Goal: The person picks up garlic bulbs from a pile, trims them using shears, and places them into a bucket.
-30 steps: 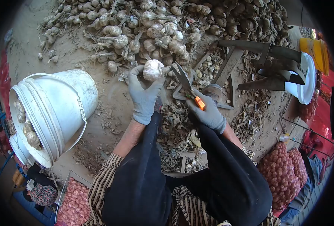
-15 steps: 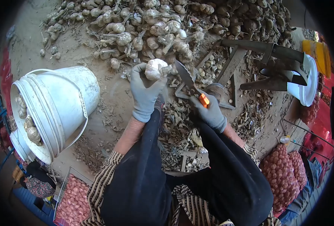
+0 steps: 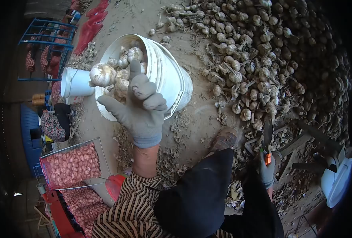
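Red netting lies beside a blue rack, apart from a crouched person.

The left hand and right hand wear grey fabric gloves with blue-grey wrist cuffs. Left sleeve: beige-and-dark patterned stripes. Trousers: plain black. Visible shoe: brownish.

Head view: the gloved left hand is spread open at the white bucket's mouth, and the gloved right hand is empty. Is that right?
No, the right hand is not empty: the head view shows it holding an orange-handled cutting tool. The left hand is spread open at the mouth of the white bucket.
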{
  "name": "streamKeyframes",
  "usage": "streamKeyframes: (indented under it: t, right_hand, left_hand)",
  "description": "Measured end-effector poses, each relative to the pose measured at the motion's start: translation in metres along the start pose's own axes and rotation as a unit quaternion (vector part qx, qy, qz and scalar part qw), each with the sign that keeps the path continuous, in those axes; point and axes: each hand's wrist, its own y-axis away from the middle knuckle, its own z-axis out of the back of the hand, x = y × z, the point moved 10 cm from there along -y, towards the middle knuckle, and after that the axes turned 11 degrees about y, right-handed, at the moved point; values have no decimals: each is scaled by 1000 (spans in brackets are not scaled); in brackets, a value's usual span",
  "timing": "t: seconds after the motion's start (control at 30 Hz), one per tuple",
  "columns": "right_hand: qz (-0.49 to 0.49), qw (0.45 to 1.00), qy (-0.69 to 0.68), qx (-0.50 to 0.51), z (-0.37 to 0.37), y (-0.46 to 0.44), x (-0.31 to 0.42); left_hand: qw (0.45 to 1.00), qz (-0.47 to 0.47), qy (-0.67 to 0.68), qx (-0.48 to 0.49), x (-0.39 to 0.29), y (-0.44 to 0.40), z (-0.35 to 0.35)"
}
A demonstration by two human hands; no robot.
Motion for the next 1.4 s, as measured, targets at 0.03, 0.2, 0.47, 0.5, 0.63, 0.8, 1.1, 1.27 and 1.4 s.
streamKeyframes:
  t: [0.03,0.2,0.47,0.5,0.63,0.8,1.1,1.27,1.4]
  right_hand:
    - [-14,1000,-10,3,2,-4,-31]
    - [6,997,76,-9,13,3,-22]
    - [-9,996,79,-33,25,8,-3]
    - [-11,996,83,-30,24,8,0]
    - [8,995,89,-34,22,8,-4]
    - [66,986,147,-31,21,12,11]
    - [5,994,109,-34,19,6,-4]
    - [-52,996,19,-69,26,8,-26]
    - [-73,995,26,-58,26,13,-23]
  left_hand:
    - [995,13,-94,-18,12,1,16]
    - [702,67,-700,-114,77,-19,159]
    - [87,231,-966,80,151,-105,308]
    - [104,228,-965,77,152,-105,306]
    - [285,121,-943,123,133,-96,298]
    - [916,148,-326,-180,98,-18,301]
    - [422,12,-893,157,195,1,242]
    - [452,57,-864,213,227,44,237]
    - [354,213,-886,210,240,85,278]
